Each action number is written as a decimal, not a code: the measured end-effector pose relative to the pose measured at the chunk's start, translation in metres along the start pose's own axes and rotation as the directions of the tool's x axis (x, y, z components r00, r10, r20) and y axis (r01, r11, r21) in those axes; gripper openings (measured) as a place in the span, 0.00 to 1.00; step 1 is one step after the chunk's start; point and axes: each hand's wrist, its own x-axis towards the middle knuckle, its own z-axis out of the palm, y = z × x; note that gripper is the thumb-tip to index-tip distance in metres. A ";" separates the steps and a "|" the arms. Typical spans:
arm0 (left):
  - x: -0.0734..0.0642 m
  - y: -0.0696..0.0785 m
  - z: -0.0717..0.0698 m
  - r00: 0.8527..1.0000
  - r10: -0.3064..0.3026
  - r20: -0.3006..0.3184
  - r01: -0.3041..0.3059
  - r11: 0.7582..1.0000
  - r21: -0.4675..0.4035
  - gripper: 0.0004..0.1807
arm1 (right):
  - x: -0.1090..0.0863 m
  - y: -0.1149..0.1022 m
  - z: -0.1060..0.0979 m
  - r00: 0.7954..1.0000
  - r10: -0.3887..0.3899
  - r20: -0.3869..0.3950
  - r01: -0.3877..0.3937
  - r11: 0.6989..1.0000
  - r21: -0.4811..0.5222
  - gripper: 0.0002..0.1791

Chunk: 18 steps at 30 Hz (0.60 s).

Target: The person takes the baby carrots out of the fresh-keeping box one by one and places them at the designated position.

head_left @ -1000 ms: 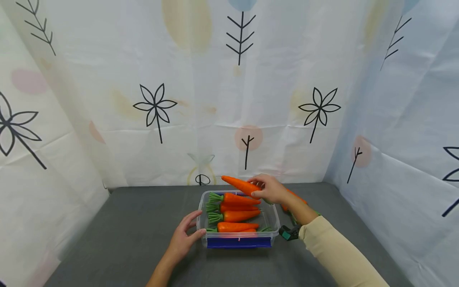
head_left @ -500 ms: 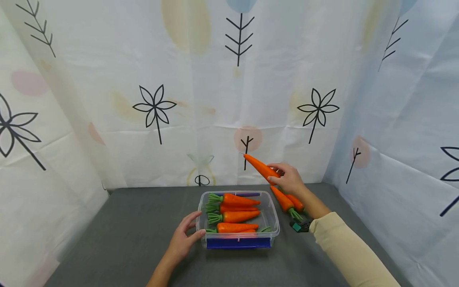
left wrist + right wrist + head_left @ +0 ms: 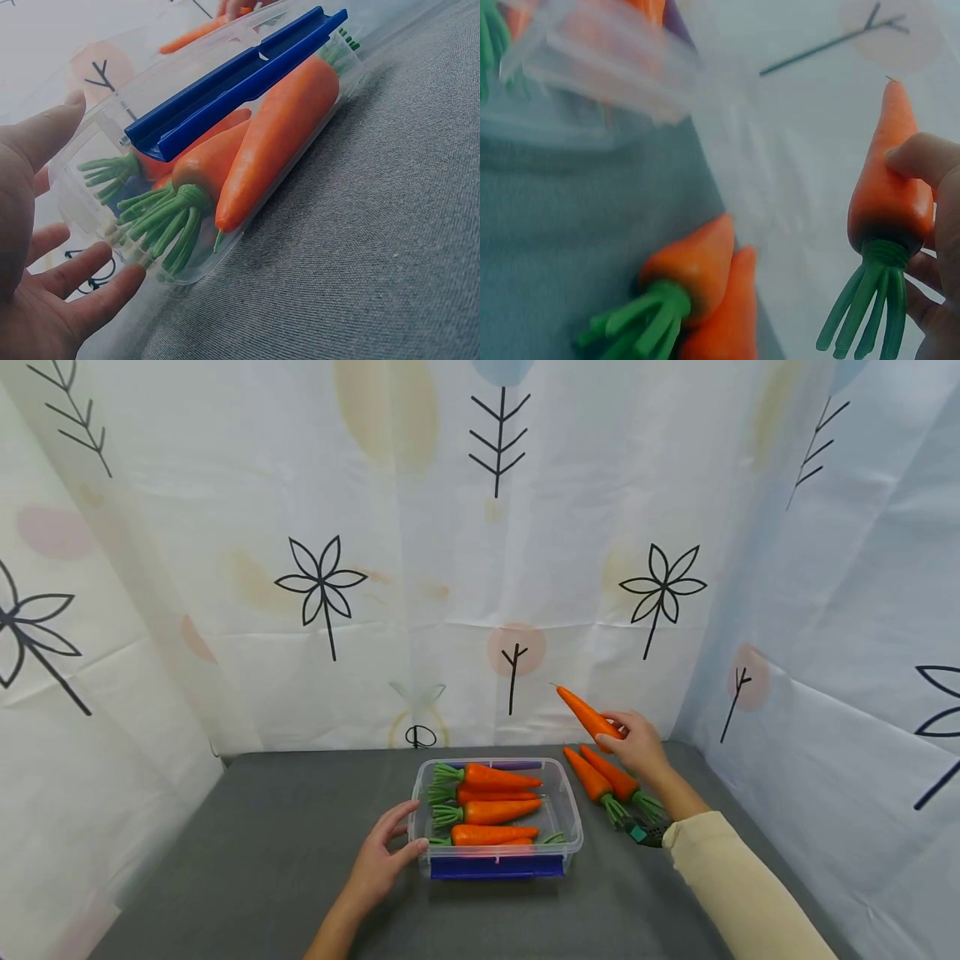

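Nearest, the left hand (image 3: 378,860) is spread at the plastic box (image 3: 557,817), between eight and nine o'clock of its middle; whether the fingertips press the wall, I cannot tell. The box looks thin-walled and light, likely to slide, best steadied by its rim. Inside lie several carrots (image 3: 502,812), most with leafy tops toward nine o'clock. Two loose carrots (image 3: 588,774) lie on the tabletop (image 3: 300,843), between two and three o'clock of the box. Farther off, at about half past one, the right hand (image 3: 637,747) pinches the held carrot (image 3: 585,708), raised, tip toward ten or eleven o'clock. It looks light, stiff and smooth, perhaps slippery; the thick orange body should give surer hold than the slender green top (image 3: 870,307).
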 end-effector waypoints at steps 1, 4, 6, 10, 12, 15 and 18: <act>0.000 0.000 0.000 1.000 0.000 0.001 0.000 1.000 0.000 0.30 | -0.001 0.003 -0.001 1.000 0.013 0.006 -0.013 1.000 -0.014 0.23; 0.001 -0.001 0.000 1.000 0.000 -0.001 0.000 1.000 0.005 0.30 | -0.003 0.013 -0.003 0.998 0.060 0.020 -0.058 0.996 -0.061 0.24; 0.001 0.000 0.000 1.000 -0.006 -0.006 0.006 1.000 0.017 0.30 | -0.005 0.018 -0.004 0.997 0.075 0.025 -0.072 0.993 -0.096 0.25; 0.000 0.008 0.002 1.000 -0.013 -0.017 0.013 0.999 0.032 0.30 | -0.010 0.028 -0.005 0.996 0.087 0.028 -0.080 0.976 -0.200 0.24; -0.001 0.017 0.002 1.000 -0.014 -0.014 0.014 1.000 0.026 0.30 | -0.012 0.033 -0.006 0.994 0.100 0.036 -0.088 0.964 -0.252 0.23; -0.004 0.031 0.001 1.000 -0.014 -0.002 0.014 1.000 0.018 0.29 | -0.016 0.040 -0.007 0.990 0.131 0.056 -0.110 0.952 -0.286 0.24; -0.005 0.039 0.000 1.000 -0.018 0.009 0.018 1.000 0.020 0.29 | -0.020 0.046 -0.009 0.981 0.177 0.073 -0.150 0.947 -0.283 0.24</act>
